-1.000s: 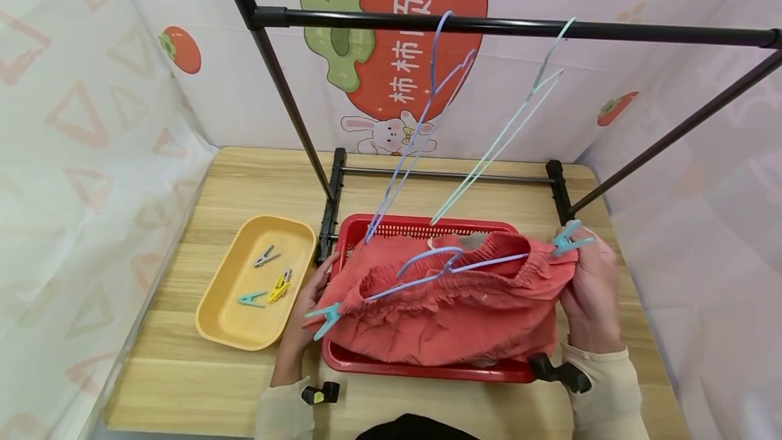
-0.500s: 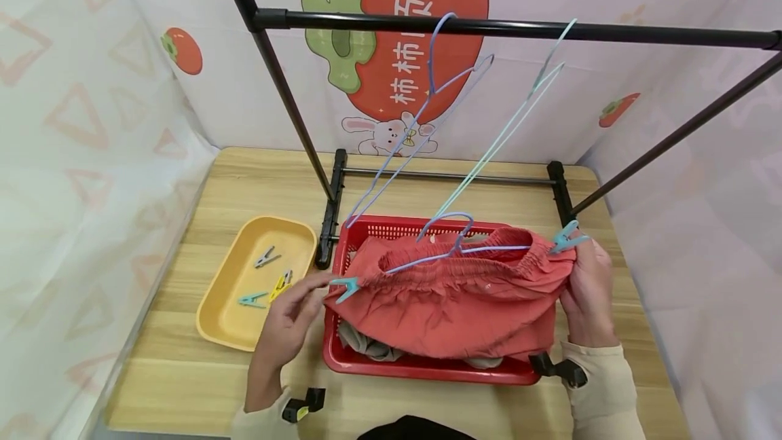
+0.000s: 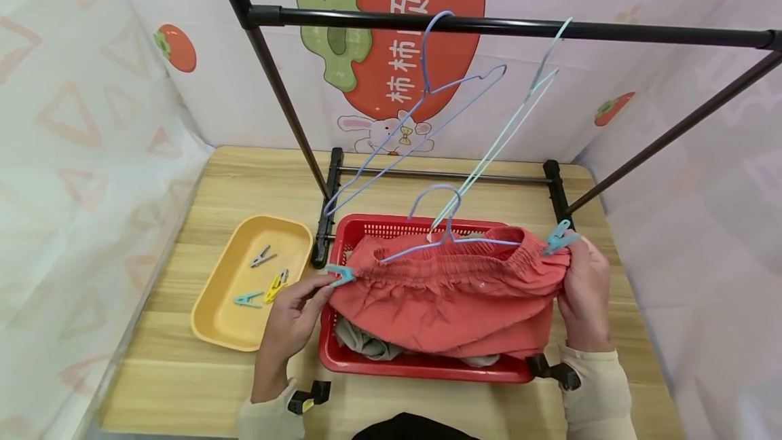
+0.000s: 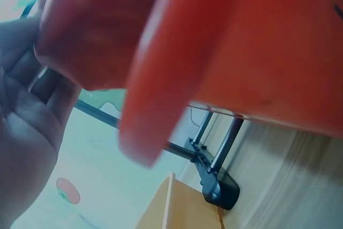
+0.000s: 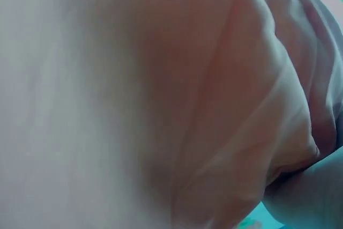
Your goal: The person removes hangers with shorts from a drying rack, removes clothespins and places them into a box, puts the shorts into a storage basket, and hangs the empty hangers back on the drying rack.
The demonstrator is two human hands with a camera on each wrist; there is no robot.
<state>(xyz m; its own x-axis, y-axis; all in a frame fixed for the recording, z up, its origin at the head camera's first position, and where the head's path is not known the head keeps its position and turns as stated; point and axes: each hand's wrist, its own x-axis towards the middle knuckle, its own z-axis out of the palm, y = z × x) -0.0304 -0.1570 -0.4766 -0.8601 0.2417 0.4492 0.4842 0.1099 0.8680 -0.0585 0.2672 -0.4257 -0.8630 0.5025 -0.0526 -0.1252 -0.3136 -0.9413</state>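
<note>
Red elastic-waist shorts are spread over the red basket. A blue wire hanger lies along their waistband, hook upward. One light-blue clothespin grips the waistband's left end, another clothespin its right end. My left hand pinches the left corner by its clothespin; in the left wrist view, its fingers go partly behind the red cloth. My right hand holds the right end beside the other clothespin, fingers partly hidden by cloth. Blurred fabric fills most of the right wrist view.
A black rack's top bar crosses above, carrying a blue hanger and a mint hanger. Grey cloth lies in the basket under the shorts. The yellow tray at left holds several clothespins.
My left hand has come out from beside the basket to the left clothespin. The shorts' left end and their hanger have risen. The blue hanger on the bar has swung round.
</note>
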